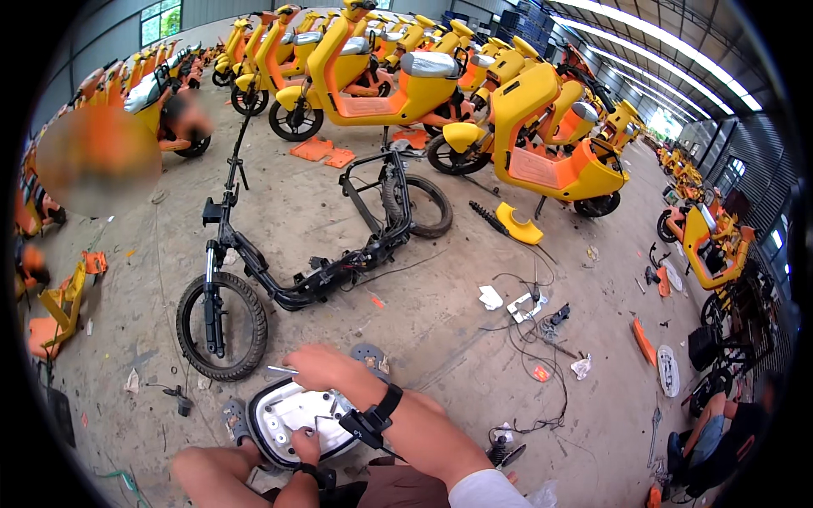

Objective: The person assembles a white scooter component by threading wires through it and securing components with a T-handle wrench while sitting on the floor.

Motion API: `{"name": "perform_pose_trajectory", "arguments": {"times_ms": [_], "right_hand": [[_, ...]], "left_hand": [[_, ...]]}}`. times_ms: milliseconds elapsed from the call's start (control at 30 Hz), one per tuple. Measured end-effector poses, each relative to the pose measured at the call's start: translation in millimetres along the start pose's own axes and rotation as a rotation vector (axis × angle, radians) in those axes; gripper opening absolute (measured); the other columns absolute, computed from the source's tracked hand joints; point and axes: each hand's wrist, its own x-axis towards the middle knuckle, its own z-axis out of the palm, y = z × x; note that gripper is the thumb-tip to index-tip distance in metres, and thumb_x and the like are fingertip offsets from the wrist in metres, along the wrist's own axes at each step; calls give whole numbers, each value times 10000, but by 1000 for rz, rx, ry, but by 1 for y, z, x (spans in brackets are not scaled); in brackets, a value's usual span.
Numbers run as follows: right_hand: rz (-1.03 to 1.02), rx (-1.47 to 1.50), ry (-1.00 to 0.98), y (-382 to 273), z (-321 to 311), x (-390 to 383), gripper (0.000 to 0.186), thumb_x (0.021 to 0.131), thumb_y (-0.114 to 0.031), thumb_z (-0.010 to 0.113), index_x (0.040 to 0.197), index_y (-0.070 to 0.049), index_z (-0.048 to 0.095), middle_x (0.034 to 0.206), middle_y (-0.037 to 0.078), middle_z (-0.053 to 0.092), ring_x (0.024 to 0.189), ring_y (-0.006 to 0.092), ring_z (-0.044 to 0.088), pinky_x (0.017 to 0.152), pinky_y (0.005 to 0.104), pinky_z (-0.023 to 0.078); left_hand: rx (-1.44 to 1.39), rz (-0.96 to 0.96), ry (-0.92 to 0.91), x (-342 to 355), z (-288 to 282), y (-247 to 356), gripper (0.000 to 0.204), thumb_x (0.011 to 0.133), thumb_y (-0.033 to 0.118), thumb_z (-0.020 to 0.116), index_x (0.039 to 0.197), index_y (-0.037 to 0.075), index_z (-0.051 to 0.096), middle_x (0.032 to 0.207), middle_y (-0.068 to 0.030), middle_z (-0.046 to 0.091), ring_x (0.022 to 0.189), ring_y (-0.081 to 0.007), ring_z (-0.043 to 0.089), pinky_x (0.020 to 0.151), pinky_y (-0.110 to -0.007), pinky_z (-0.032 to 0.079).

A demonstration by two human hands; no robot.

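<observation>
A scooter seat (268,427) lies upside down between my legs, its white inner shell facing up inside a black rim. My left hand (305,444) is down in the shell, fingers closed around what looks like a thin L-shaped rod (318,422). Across the seat's far edge reaches my right arm. My right hand (315,367) is closed on a silver metal rod (281,370), whose end sticks out to the left. The fingers' far side is hidden.
Ahead stands a stripped black scooter frame (309,288) with its front wheel (222,327) close by. Right of it lie a yellow fender (518,224), cables (559,398) and a white seat base (668,371). Yellow scooters (542,144) fill the background. Another person (711,449) crouches at lower right.
</observation>
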Motion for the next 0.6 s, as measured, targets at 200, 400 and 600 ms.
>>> {"name": "perform_pose_trajectory", "arguments": {"times_ms": [200,400,600], "right_hand": [[31,27,51,3,4,-5,313,807,-72,570,1085,-77,715,1046,190,705,1014,375,661,867,474,525],[-6,34,111,9,15,5,281,786,-33,576,1028,-58,716,1013,189,708,993,378,666,835,473,532],[45,-25,77,22,19,5,308,797,-135,632,1089,-66,703,1011,210,698,1009,389,653,876,480,518]], "left_hand": [[-90,-13,22,-12,-8,32,292,683,155,817,919,3,735,728,-174,659,672,-316,634,673,-430,508],[-113,107,71,-3,-9,22,266,694,96,759,940,0,738,677,-156,642,613,-293,611,627,-404,498],[-130,-90,30,-14,2,43,346,680,166,817,924,-34,674,741,-183,655,677,-339,637,649,-428,501]]}}
